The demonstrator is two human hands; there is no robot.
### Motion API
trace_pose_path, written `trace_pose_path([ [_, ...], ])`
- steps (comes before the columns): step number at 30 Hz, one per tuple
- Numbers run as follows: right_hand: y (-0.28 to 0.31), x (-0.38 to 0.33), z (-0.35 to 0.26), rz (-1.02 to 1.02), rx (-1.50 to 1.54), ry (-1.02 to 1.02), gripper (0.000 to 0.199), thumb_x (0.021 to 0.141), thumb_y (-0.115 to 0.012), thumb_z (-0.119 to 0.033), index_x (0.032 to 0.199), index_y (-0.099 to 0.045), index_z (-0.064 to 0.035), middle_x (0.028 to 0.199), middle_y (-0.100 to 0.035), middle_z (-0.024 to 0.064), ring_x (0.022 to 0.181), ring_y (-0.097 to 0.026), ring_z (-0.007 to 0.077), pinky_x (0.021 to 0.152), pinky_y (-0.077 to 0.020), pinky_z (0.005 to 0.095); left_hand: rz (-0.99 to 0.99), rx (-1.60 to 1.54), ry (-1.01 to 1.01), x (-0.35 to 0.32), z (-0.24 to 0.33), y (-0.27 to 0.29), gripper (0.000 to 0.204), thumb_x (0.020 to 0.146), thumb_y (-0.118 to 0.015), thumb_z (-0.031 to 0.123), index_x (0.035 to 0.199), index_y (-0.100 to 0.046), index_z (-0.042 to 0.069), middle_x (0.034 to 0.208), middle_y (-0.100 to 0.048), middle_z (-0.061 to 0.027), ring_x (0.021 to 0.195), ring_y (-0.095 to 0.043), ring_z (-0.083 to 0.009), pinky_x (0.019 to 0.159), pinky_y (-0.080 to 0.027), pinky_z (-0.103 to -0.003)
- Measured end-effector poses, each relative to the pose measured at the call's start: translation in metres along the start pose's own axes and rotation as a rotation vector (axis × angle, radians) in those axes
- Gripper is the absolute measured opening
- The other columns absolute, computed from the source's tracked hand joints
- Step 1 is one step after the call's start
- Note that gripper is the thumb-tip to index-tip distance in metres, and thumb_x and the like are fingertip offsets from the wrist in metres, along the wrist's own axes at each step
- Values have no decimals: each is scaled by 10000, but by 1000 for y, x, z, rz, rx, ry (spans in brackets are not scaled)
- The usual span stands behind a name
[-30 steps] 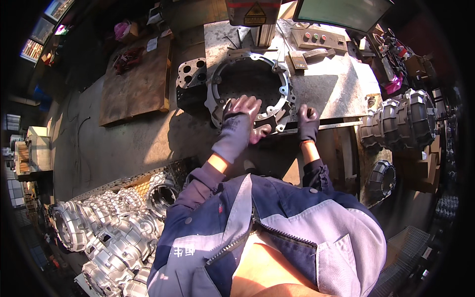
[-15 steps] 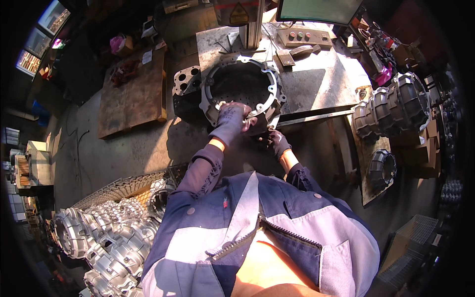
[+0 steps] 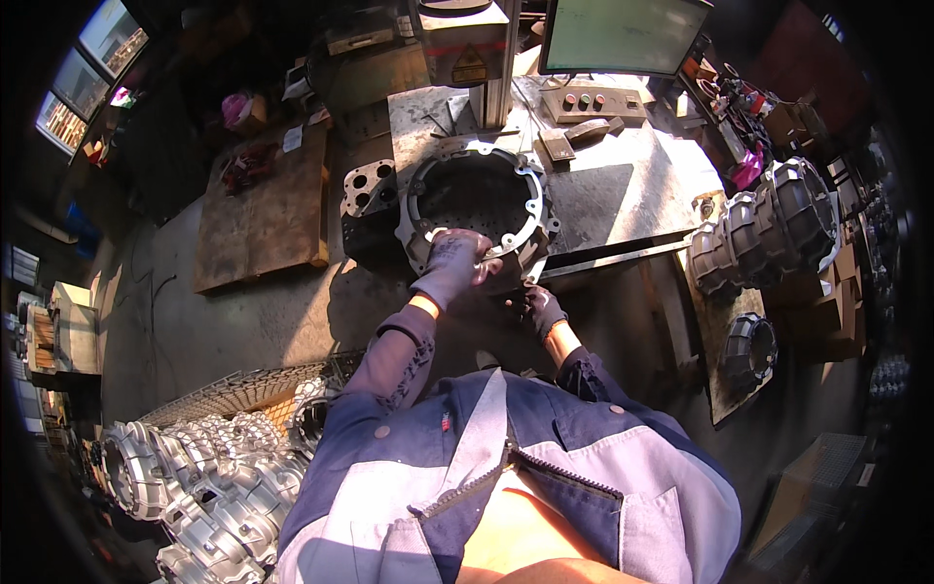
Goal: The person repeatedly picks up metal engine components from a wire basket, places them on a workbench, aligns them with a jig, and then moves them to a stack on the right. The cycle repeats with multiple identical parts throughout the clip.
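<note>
A large metal bell housing [image 3: 533, 216] rests on the workbench with its wide round opening facing up. My left hand [image 3: 455, 263], in a dark-stained purplish-grey work glove, is closed over the near rim, its fingers curled round the wall. Lower and to the right, my gloved right hand [image 3: 542, 308] is closed at the housing's near bottom edge. Shadow covers part of its fingers there. Next to the housing on the left stands a dark block topped by a flat metal plate with round holes [image 3: 371, 185].
Behind are a machine column [image 3: 494, 97], a button panel [image 3: 595, 103] and a monitor [image 3: 623, 37]. More housings stand at right [image 3: 769, 229] and in a wire-mesh crate [image 3: 243, 391] at lower left. A wooden-topped table [image 3: 263, 209] is on the left.
The whole view has shifted, so the bench and housing sit lower in the picture. Both hands keep their places on the housing, which has not visibly moved on the bench.
</note>
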State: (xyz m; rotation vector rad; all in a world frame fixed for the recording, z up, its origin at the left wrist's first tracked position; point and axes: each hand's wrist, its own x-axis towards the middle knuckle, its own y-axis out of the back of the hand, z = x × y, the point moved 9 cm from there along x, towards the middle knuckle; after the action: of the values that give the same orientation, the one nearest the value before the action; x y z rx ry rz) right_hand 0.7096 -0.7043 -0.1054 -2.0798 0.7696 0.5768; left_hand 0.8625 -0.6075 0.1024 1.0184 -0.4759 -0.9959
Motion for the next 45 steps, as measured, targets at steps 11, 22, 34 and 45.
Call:
trace_pose_path([
  [11, -7, -27, -11, -50, -198, -93, 182, 937, -621, -223, 1015, -644, -61, 923, -707, 108, 776, -706, 261, 643, -556, 344, 141, 153, -137, -10, 6, 7, 230, 737, -749, 335, 800, -682, 125, 714, -641, -87, 766, -630, -293, 774, -436, -399],
  [22, 4, -22, -32, -86, -631, -196, 367, 830, -755, -273, 1041, -683, 18, 922, -716, 78, 783, -675, 172, 773, -535, 289, 210, 100, -152, -12, 6, 13, 219, 641, -733, 299, 735, -630, 130, 737, -633, -121, 785, -635, -329, 724, -451, -433],
  [34, 74, 68, -159, 235, -924, 61, 456, 762, -779, -246, 1073, -657, 63, 904, -727, 129, 781, -693, 186, 728, -544, 293, 189, 64, -91, -10, 10, 13, 198, 651, -747, 290, 721, -634, 143, 736, -646, -72, 833, -632, -285, 739, -433, -419],
  [45, 23, 21, -265, 720, -1537, 417, 304, 835, -595, -250, 1096, -703, -138, 1067, -710, 156, 1025, -672, 323, 890, -524, 389, 81, -123, 12, -4, 0, 4, 188, 664, -747, 312, 690, -638, 161, 650, -606, -60, 716, -628, -287, 658, -432, -413],
])
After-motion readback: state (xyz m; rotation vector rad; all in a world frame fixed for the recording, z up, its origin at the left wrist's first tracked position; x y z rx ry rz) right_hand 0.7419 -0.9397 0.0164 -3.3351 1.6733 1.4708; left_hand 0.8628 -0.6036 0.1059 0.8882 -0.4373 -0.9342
